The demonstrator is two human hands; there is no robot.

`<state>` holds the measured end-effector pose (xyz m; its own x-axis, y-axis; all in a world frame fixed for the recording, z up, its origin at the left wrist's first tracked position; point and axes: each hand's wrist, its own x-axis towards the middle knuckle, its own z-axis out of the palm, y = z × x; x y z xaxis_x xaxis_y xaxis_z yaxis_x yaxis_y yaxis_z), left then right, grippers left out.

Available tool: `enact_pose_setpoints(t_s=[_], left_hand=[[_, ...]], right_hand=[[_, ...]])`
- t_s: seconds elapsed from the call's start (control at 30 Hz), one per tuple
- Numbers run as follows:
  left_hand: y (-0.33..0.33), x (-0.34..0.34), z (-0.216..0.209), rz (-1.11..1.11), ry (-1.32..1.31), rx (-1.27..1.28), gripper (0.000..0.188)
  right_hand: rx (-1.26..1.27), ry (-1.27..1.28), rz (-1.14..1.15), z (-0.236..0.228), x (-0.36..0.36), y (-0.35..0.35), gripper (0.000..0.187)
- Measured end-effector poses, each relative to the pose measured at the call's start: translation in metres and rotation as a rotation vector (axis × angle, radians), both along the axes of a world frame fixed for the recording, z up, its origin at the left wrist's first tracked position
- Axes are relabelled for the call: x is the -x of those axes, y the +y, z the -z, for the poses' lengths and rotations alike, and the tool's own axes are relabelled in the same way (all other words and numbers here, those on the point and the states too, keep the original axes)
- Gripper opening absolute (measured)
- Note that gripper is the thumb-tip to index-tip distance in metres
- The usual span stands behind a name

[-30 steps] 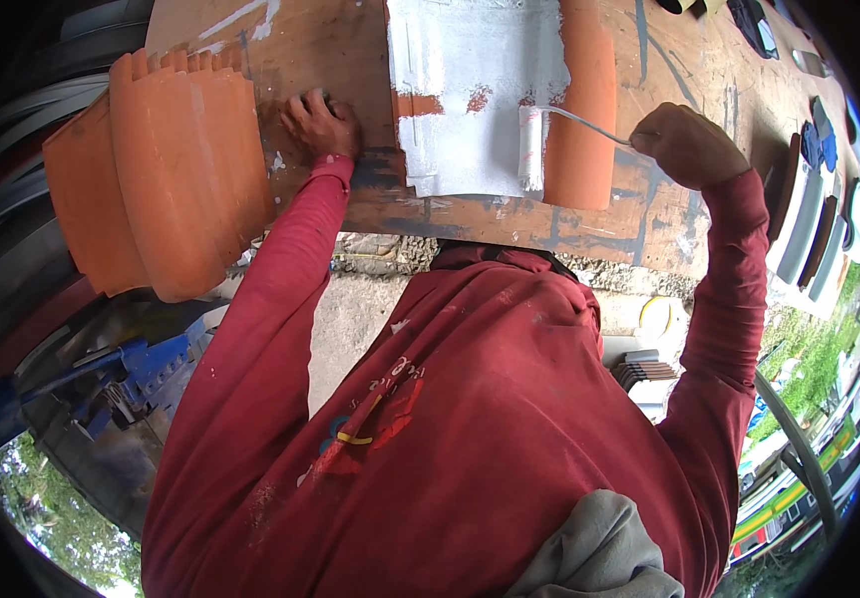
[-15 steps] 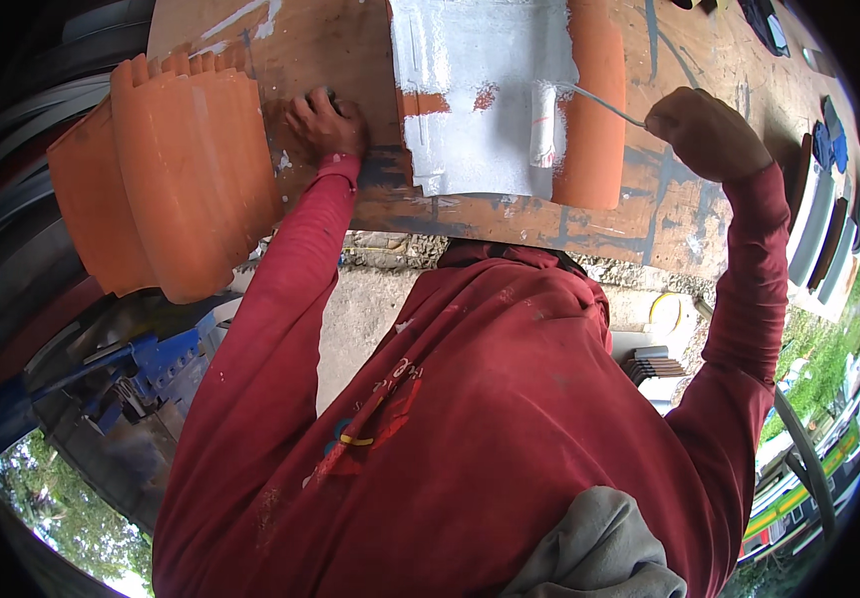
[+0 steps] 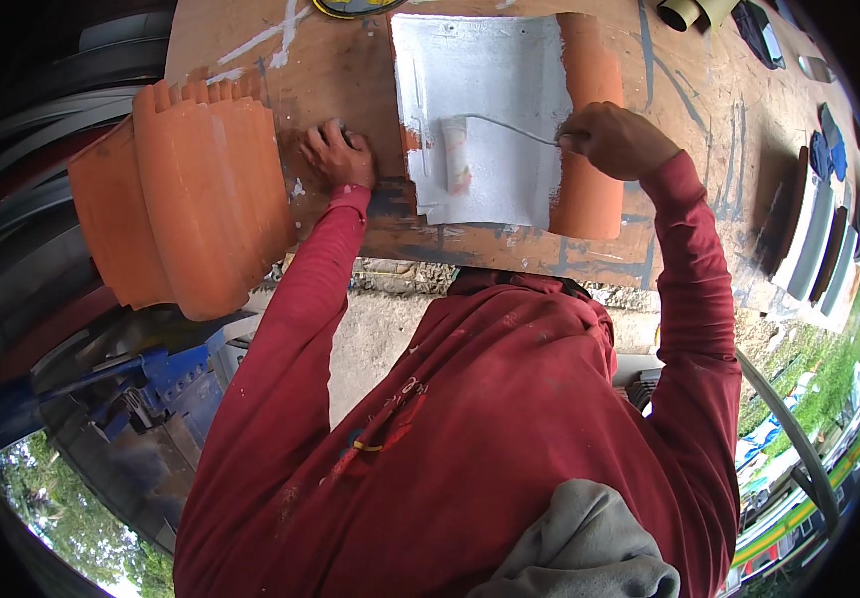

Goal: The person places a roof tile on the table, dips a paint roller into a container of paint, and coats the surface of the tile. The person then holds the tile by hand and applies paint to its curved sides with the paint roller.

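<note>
A paint roller (image 3: 458, 159) lies against a curved roof tile (image 3: 510, 90), its wire frame running right to my right hand. My right hand (image 3: 621, 142) is closed around the roller's handle, above the tile's bare orange right side. White paint covers most of the tile's left and middle; a small orange patch shows at its left edge. My left hand (image 3: 338, 154) rests on the wooden table (image 3: 340, 60) left of that tile, fingers bent and apart, holding nothing. Further left lie stacked orange roof tiles (image 3: 190, 199), unpainted.
A round dark container with a yellow rim (image 3: 358, 6) stands at the table's far edge. At the far right are tan rolls (image 3: 684, 12), a blue cloth (image 3: 829, 149) and several long curved pieces (image 3: 809, 239). Dark stacked sheets (image 3: 31, 169) line the left side.
The roller has moved left across the tile with my right hand, and white paint now covers most of the orange gap. My left hand stays on the table. The view has shifted slightly.
</note>
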<state>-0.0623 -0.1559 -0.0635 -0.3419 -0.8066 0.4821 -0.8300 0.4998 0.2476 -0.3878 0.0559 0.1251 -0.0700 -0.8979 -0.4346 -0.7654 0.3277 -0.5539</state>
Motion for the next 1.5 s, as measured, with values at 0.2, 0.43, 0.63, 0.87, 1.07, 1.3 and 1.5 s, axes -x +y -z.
enact_pose_setpoints(t_s=[0.2,0.43,0.63,0.87,1.07,1.3,1.5], left_hand=[[0.001,0.003,-0.005,0.009,0.008,-0.021,0.026],[0.003,0.005,-0.003,0.003,0.026,0.011,0.027],[0.001,0.005,-0.005,-0.01,0.014,-0.016,0.028],[0.003,0.002,-0.006,0.008,0.024,-0.015,0.029],[0.004,0.003,-0.002,-0.018,0.044,-0.043,0.032],[-0.001,-0.003,0.004,-0.024,-0.003,-0.014,0.034],[0.005,0.006,-0.004,-0.022,0.02,-0.025,0.033]], right_hand=[[0.052,0.191,-0.052,-0.01,0.019,0.014,0.026],[0.009,-0.062,0.05,0.005,-0.014,-0.006,0.027],[-0.036,0.034,0.029,-0.008,-0.02,-0.008,0.024],[-0.012,-0.075,0.048,-0.005,-0.012,-0.004,0.025],[0.049,-0.175,0.064,0.003,-0.017,-0.011,0.028],[-0.034,-0.093,0.114,-0.013,-0.015,0.002,0.024],[0.186,-0.194,0.108,0.035,-0.009,0.017,0.024]])
